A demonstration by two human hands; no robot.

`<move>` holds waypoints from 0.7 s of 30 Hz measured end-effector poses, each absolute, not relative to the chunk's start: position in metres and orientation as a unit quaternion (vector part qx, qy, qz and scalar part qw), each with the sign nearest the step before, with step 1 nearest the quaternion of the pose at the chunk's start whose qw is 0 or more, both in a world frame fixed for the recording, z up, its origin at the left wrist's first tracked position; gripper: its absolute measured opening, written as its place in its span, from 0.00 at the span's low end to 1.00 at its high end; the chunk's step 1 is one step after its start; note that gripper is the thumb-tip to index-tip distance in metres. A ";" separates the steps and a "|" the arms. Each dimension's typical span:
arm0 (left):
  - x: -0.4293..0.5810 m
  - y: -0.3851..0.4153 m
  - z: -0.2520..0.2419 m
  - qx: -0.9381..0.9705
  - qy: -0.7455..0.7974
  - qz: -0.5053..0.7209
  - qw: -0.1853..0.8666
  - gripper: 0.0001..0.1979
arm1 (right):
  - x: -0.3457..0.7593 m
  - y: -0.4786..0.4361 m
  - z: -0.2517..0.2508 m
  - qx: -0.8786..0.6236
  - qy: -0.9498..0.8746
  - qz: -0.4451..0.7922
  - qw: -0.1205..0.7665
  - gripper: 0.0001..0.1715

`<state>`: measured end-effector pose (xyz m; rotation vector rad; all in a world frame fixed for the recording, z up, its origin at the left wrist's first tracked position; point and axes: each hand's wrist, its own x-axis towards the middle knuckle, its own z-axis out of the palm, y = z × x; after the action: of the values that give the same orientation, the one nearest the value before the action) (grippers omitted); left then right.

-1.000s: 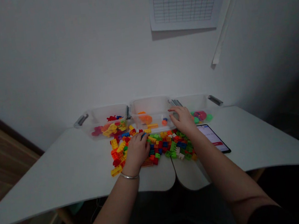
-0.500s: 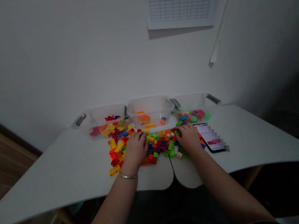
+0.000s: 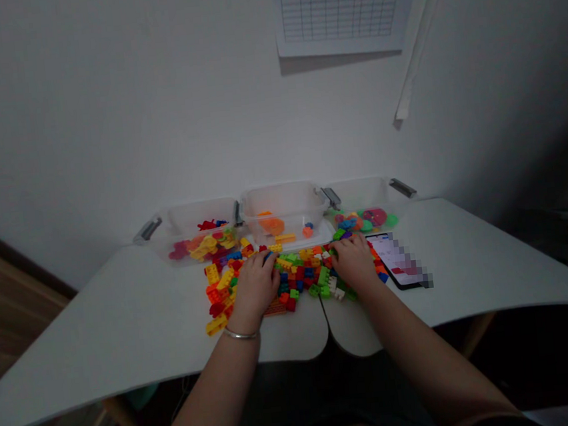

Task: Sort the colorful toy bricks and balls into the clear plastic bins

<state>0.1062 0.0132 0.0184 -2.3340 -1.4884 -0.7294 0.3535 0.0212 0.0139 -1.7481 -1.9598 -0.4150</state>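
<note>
At the centre-left of the frame, a clear bin (image 3: 184, 217) held yellow and red pieces. Below it, the pile of bricks (image 3: 298, 278) began; it lay across the middle of the white table (image 3: 493, 246), its long axis running left to right, roughly level with the frame's lower edge. A yellow brick (image 3: 216, 324) at its lower left corner slanted, long axis rising toward the upper right. The left hand (image 3: 255, 284) rested over the pile's left part, fingers curled and pointing up the frame; whether they pinched a brick could not be told. Above the pile's middle, a second bin (image 3: 282, 198) held an orange piece (image 3: 272, 225). Further right, the right hand (image 3: 354, 264) lay over the pile's right part, fingers bent inward among green bricks, its grip likewise hidden. Beyond it stood a third bin (image 3: 362, 193), and below that a phone (image 3: 391, 259) slanted from upper left to lower right.
</note>
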 end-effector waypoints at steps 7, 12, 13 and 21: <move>0.107 0.012 0.021 -0.807 -0.520 -0.246 0.134 0.19 | 0.352 0.018 0.018 -0.648 -0.700 -0.136 0.266 0.10; 0.107 0.011 0.022 -0.805 -0.519 -0.255 0.130 0.18 | 0.355 0.015 0.021 -0.611 -0.714 -0.144 0.310 0.12; 0.107 0.011 0.022 -0.805 -0.519 -0.256 0.130 0.18 | 0.355 0.014 0.022 -0.606 -0.715 -0.143 0.318 0.11; 0.108 0.011 0.024 -0.804 -0.519 -0.261 0.129 0.17 | 0.329 0.000 0.027 -0.549 -0.698 -0.020 0.460 0.09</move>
<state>0.1076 0.0106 0.0240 -2.3369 -1.5094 -0.7583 0.3292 0.0002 0.0271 -1.3523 -1.7175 -0.0501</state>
